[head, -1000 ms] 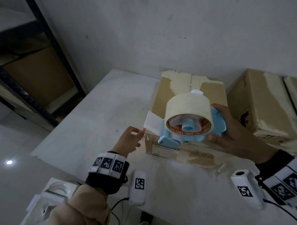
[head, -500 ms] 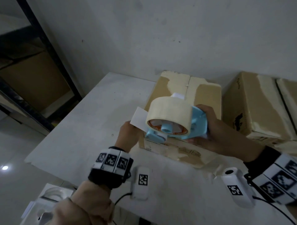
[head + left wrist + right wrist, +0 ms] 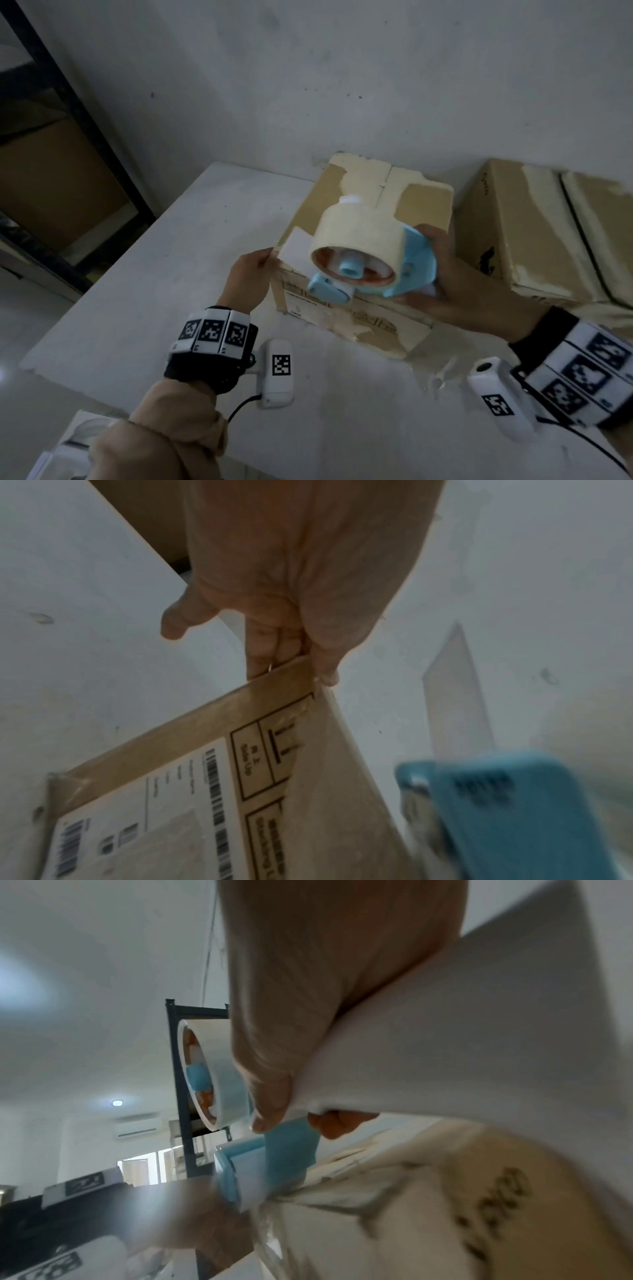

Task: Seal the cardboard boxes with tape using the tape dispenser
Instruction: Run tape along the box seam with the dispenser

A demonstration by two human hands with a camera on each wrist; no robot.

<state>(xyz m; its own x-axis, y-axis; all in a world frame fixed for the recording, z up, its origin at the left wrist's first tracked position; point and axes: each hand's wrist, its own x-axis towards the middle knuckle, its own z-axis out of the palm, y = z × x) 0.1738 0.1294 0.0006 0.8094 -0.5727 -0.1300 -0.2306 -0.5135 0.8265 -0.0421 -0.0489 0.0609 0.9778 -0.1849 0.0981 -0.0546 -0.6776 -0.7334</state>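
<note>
A pale blue tape dispenser, carrying a fat cream roll of tape, is hovering tilted over the near edge of the worn cardboard box, its loose tape end reaching toward nine o'clock, while a second taped box is sitting at three o'clock.

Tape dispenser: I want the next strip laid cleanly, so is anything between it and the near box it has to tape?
Nothing visible. The right hand holds the tape dispenser just over the near cardboard box; the left hand pinches the tape's free end at the box's left corner.
</note>
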